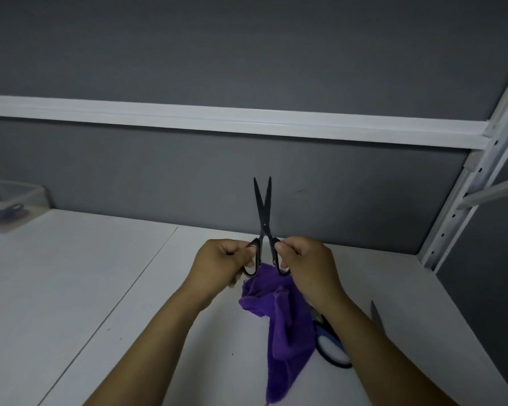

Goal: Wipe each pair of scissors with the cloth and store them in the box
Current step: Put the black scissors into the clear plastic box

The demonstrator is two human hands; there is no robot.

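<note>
White tabletop (71, 288) runs up to a grey partition (188, 171), and we hold the black scissors (263, 206) upright at the middle of the view, tips toward 12 o'clock. Our left hand (220, 262) is curled round the left handle loop and our right hand (305, 262) round the right loop. The blades stand slightly apart in a narrow V.

The purple cloth (285, 332) lies crumpled on the table just below the handles and trails toward 6 o'clock. We cannot tell whether its top edge touches the right loop. The blue-handled scissors (332, 347) lie at about 4 o'clock, partly under our right forearm and just beside the cloth. The clear box (33, 194) sits far off at 9 o'clock against the partition. A purple-handled pair (11, 210) seems to lie in it, though that corner is blurred.

We judge this to be the moment of opening the pair so each blade can be wiped on its inner face. To do it well, we would keep one hand firmly on a loop and free the other to gather the cloth. We would then fold the cloth over one blade and draw it from pivot to tip, never along the edge toward the fingers. We would close the blades before carrying the pair across to the box.
</note>
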